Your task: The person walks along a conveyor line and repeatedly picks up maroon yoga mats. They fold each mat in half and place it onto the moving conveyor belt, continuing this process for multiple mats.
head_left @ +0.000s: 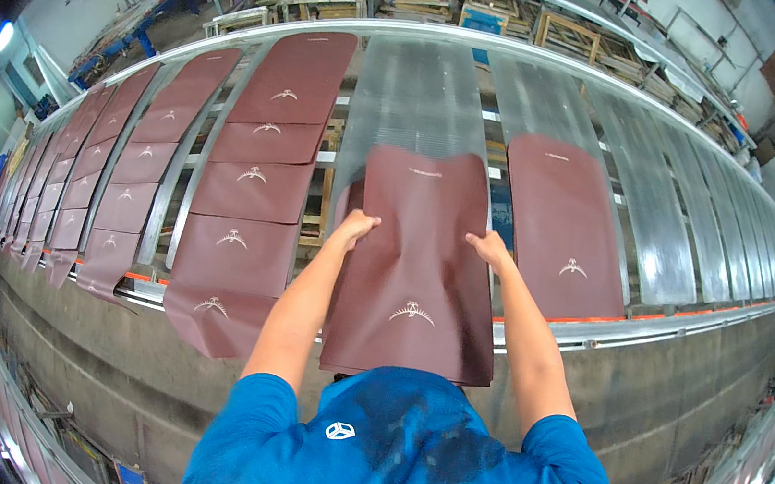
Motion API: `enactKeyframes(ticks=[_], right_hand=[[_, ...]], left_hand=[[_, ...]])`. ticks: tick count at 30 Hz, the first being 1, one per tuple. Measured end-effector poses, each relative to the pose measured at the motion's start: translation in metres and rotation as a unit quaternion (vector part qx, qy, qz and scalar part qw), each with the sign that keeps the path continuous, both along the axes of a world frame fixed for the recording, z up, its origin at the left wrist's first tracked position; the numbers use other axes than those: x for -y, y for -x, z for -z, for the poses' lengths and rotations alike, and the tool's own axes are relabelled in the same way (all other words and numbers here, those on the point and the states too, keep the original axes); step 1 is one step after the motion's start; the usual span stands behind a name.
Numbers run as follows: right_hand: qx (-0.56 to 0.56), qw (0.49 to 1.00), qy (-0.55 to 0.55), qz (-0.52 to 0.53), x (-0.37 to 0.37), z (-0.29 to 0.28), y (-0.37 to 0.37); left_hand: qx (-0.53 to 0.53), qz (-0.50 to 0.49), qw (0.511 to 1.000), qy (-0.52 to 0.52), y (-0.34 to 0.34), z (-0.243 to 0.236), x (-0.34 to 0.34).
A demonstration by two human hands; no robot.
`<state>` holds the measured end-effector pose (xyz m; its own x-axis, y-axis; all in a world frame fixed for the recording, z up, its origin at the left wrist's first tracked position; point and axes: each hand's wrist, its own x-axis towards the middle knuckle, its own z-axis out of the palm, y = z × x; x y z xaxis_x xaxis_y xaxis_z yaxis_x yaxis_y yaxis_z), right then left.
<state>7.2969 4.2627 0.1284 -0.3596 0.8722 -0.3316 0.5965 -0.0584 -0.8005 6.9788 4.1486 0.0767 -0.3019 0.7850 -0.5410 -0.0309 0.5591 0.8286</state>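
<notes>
A maroon sheet [419,260] with rounded upper corners hangs before me, bowed and rippled down its middle. It carries a pale winged emblem low down and a small line of print at the top. My left hand [356,228] pinches its left edge, thumb on top. On its right edge my right hand [489,248] closes the same way. Another maroon layer shows behind its left edge, and its lower end reaches down to my blue shirt. Behind it a bare metal plate [413,90] slopes away on the long rack.
To the right, a single maroon sheet [564,220] lies on a plate, with more bare metal plates [649,202] beyond. On the left, overlapping maroon sheets [259,188] cover several plates. An orange strip and metal rail [687,322] edge the rack. Wooden frames [567,37] are stacked behind.
</notes>
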Motion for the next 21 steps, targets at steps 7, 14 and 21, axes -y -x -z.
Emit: enactKeyframes(ticks=[7, 14, 21], right_hand=[[-0.181, 0.968, -0.126, 0.116, 0.050, -0.110, -0.030], [-0.388, 0.893, -0.196, 0.119, 0.077, -0.195, -0.053], [-0.323, 0.894, -0.285, 0.119, 0.111, -0.195, -0.032]], left_hand=[[-0.063, -0.125, 0.970, -0.200, -0.041, -0.151, 0.056], [-0.087, -0.133, 0.882, -0.443, -0.061, -0.239, 0.083], [-0.198, -0.131, 0.833, -0.499, -0.043, -0.193, 0.092]])
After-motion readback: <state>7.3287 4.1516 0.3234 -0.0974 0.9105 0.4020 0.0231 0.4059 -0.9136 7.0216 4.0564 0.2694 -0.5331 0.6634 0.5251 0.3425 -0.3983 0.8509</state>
